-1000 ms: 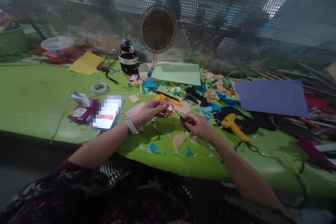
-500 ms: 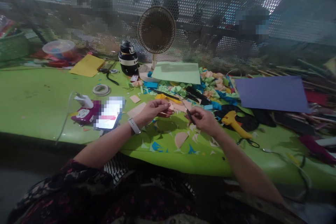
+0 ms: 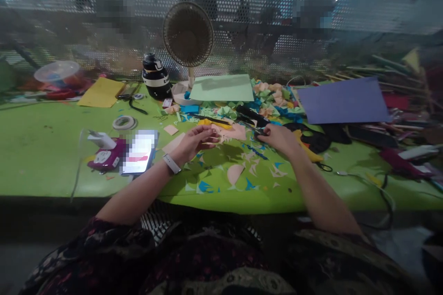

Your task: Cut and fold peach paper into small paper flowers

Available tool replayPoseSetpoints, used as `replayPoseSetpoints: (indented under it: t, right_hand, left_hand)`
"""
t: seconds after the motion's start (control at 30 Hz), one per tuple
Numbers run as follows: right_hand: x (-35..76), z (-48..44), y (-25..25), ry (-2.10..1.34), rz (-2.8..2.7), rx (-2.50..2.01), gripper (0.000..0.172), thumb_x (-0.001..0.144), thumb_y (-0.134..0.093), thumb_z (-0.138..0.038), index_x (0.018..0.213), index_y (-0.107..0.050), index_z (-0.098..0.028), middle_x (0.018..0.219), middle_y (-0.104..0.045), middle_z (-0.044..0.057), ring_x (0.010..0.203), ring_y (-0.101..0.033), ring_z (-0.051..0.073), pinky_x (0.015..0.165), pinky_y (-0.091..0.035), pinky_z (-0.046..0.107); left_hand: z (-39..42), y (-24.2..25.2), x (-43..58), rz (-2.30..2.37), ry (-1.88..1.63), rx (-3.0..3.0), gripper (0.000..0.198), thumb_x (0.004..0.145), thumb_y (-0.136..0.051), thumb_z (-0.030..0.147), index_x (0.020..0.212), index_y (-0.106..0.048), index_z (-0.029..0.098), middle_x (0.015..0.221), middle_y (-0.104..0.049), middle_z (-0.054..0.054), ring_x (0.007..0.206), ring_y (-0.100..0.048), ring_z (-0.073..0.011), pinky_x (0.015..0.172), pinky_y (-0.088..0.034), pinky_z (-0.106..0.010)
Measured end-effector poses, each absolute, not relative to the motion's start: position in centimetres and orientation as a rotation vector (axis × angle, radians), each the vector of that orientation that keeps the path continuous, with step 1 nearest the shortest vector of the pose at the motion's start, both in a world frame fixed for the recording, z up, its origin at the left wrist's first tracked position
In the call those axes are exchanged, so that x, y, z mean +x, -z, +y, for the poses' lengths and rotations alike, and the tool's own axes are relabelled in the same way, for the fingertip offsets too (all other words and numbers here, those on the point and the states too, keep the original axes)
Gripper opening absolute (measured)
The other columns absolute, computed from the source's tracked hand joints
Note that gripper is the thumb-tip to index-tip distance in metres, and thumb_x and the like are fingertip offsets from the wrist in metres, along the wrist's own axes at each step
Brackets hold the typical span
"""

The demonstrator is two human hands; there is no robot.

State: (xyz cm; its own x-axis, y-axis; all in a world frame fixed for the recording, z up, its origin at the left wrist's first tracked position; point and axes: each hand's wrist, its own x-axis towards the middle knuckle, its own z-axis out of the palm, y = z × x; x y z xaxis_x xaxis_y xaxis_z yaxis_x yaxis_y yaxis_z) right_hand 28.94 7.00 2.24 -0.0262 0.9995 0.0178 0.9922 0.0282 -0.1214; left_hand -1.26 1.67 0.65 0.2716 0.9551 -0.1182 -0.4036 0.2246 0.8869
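My main worry from here is the scissors (image 3: pixel 255 130): they are at the fingertips of the right hand (image 3: pixel 279 139), over the cluttered middle of the green surface (image 3: pixel 51 152), and if I swept them sideways the blades could catch the peach paper (image 3: pixel 236 132) or snag on the black tool (image 3: pixel 252 114) near them. The blue scraps (image 3: pixel 205 187) in front look thin and loose, so a trailing wrist might drag them about, and the peach half-circle (image 3: pixel 236 174) could get lost among them or brushed over the front edge. The yellow glue gun (image 3: pixel 310 151) shows partly behind my right wrist, close enough, I judge, for an outward swing to knock it. As for pose, my right forearm slants in from the lower right, back of the hand up, fingers curled inward; I can't tell whether they grip the scissors or only touch them. My left hand (image 3: pixel 196 139) comes in from the lower left, white watch (image 3: pixel 172 164) on its wrist, thumb and fingers drawn nearly together beside the peach paper; whether a small piece is pinched there I can't make out.
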Motion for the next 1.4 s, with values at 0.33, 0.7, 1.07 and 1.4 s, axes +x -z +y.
replayPoseSetpoints:
  t: [0.33, 0.7, 1.07, 1.4]
  right_hand:
    - [28.7, 7.1, -1.9, 0.01, -2.202, -2.214, 0.029, 0.08, -0.067, -0.048, 0.092, -0.069, -0.022, 0.099, -0.074, 0.01, 0.088, -0.066, 0.026, 0.06, -0.035, 0.029]
    - [30.0, 7.8, -1.9, -0.217, -2.247, -2.104, 0.027, 0.076, -0.071, -0.048, 0.082, -0.07, -0.022, 0.081, -0.073, 0.005, 0.075, -0.064, 0.021, 0.058, -0.036, 0.027]
    - [25.3, 4.5, -2.3, -0.704, -2.01, -1.317, 0.036, 0.083, -0.063, -0.055, 0.085, -0.069, -0.019, 0.068, -0.067, 0.003, 0.057, -0.056, 0.015, 0.056, -0.043, 0.028]
    - [20.3, 1.9, -0.2, -1.509, -1.689, -0.892, 0.042, 0.072, -0.077, -0.056, 0.089, -0.069, -0.018, 0.085, -0.071, 0.003, 0.062, -0.06, 0.011, 0.063, -0.055, 0.03]
  left_hand:
    - [1.8, -0.9, -0.7, 0.811, -1.104, 0.669, 0.009, 0.089, -0.066, 0.022, 0.088, -0.068, 0.014, 0.088, -0.075, -0.007, 0.083, -0.075, -0.016, 0.072, -0.059, -0.022]
    - [1.8, -1.0, -0.7, 0.774, -1.073, 0.675, 0.009, 0.082, -0.061, 0.012, 0.08, -0.069, 0.011, 0.083, -0.076, -0.009, 0.081, -0.074, -0.0162, 0.084, -0.057, -0.027]
    - [1.4, 0.4, -0.3, 0.668, -1.168, 0.932, 0.034, 0.074, -0.081, 0.019, 0.108, -0.074, 0.021, 0.111, -0.076, -0.007, 0.11, -0.068, -0.0182, 0.107, -0.044, -0.035]
    - [-0.2, 0.1, 1.6, 0.656, -1.07, 0.964, 0.035, 0.076, -0.082, 0.032, 0.11, -0.075, 0.025, 0.118, -0.073, -0.004, 0.121, -0.062, -0.0206, 0.109, -0.041, -0.034]
